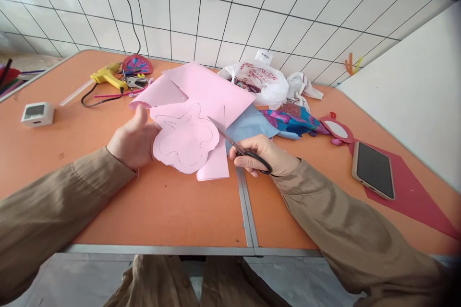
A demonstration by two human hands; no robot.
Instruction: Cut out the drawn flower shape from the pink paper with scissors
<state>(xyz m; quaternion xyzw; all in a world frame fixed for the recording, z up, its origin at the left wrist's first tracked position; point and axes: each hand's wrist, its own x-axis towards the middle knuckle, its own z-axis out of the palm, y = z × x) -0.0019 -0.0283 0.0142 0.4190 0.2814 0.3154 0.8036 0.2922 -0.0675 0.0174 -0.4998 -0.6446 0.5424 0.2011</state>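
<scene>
My left hand pinches the left edge of a pink paper cut-out with a pencilled outline, holding it just above the orange table. My right hand grips black-handled scissors, whose blades are parted and point up-left into the right side of the cut-out. A loose pink strip hangs below the shape. Larger pink sheets lie behind it, and a blue sheet lies to the right under the scissors.
A yellow glue gun with keys lies at the back left, a small white device at the left. A plastic bag, colourful fabric, a small pink mirror and a phone on red paper fill the right.
</scene>
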